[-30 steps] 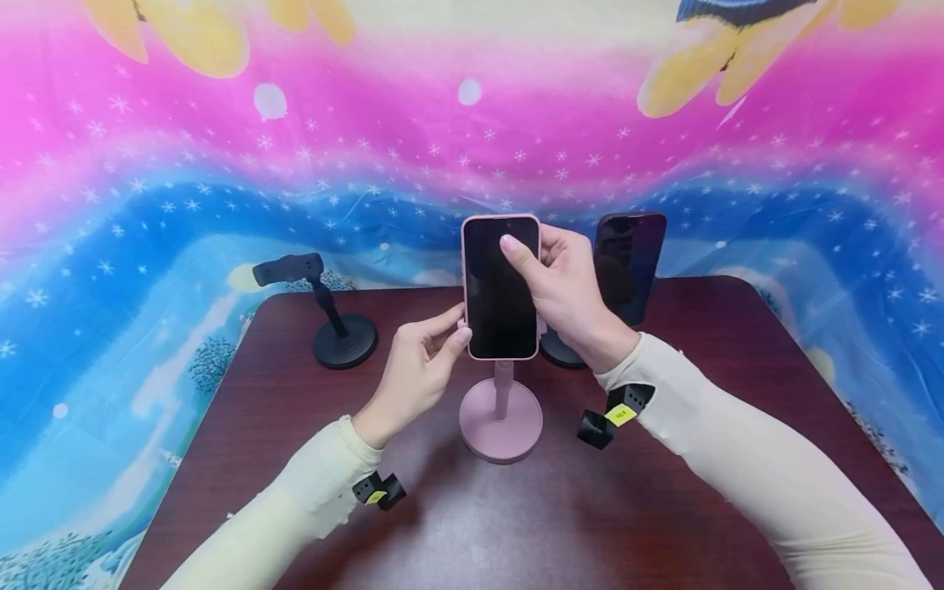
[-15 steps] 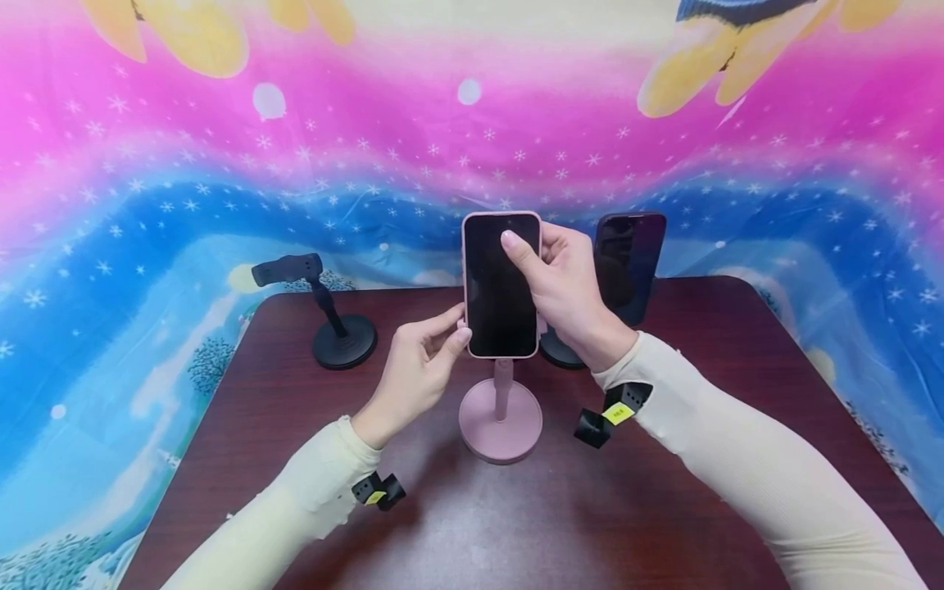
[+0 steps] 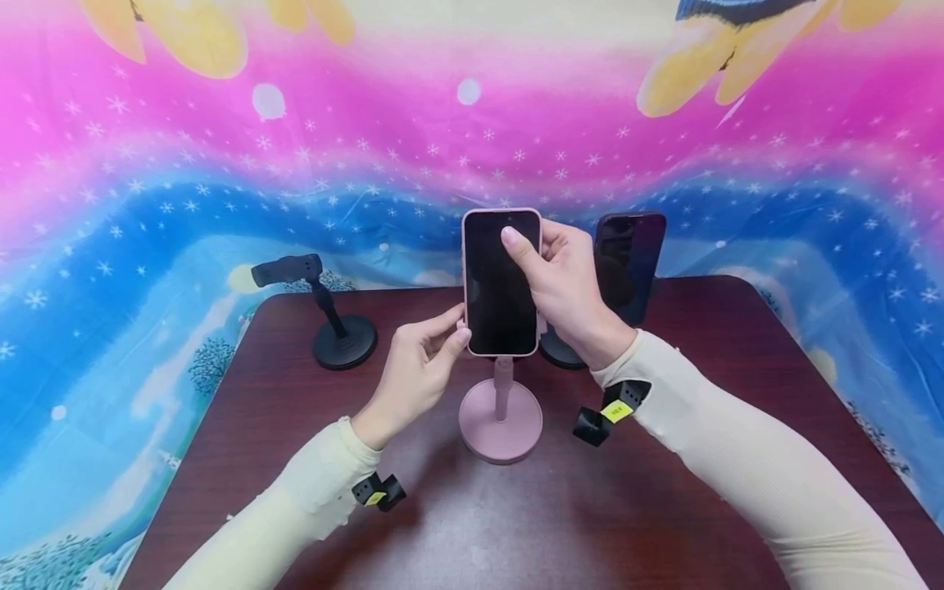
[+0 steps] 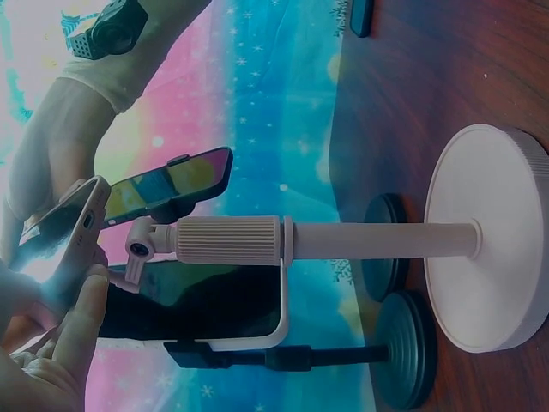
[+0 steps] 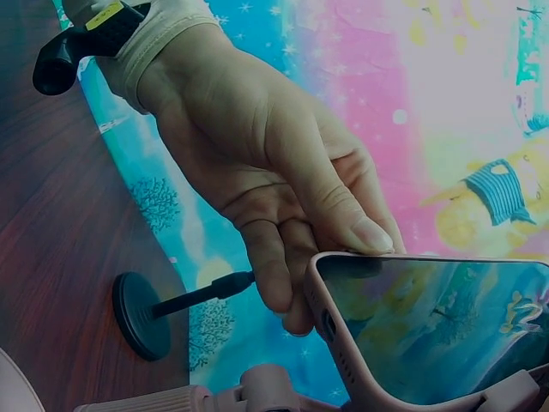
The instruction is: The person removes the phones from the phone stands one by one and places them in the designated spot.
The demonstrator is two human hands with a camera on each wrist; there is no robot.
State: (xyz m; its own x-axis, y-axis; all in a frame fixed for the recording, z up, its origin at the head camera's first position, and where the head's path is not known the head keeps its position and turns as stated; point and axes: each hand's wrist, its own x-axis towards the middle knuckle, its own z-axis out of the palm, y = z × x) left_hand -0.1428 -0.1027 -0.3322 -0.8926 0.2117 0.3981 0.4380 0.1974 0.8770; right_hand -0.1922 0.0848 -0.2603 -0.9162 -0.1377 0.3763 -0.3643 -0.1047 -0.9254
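Note:
A smartphone (image 3: pixel 501 315) in a pink case stands upright, its dark screen facing me, at the head of a pink phone stand (image 3: pixel 501 438). My right hand (image 3: pixel 578 291) grips the phone's right side, thumb across the screen and fingers behind it. At the lower left edge my left hand (image 3: pixel 409 373) pinches the side of the stand's clamp, its thumb at the phone's edge. The phone hides most of the clamp. In the right wrist view a pink clamp jaw shows beside the phone (image 5: pixel 429 326). The stand's ribbed neck (image 4: pixel 230 239) rises in the left wrist view.
To the left on the brown table (image 3: pixel 295 459) is a black phone stand (image 3: pixel 345 340) with a bare holder. A dark phone (image 3: pixel 633 266) stands behind my right hand, above another black base (image 3: pixel 562 352). A patterned curtain (image 3: pixel 413 164) hangs behind the table.
The pink-cased phone has slid slightly upward, its top and bottom edges higher than before. My right hand has shifted very little; my left hand and the stand's base have stayed put.

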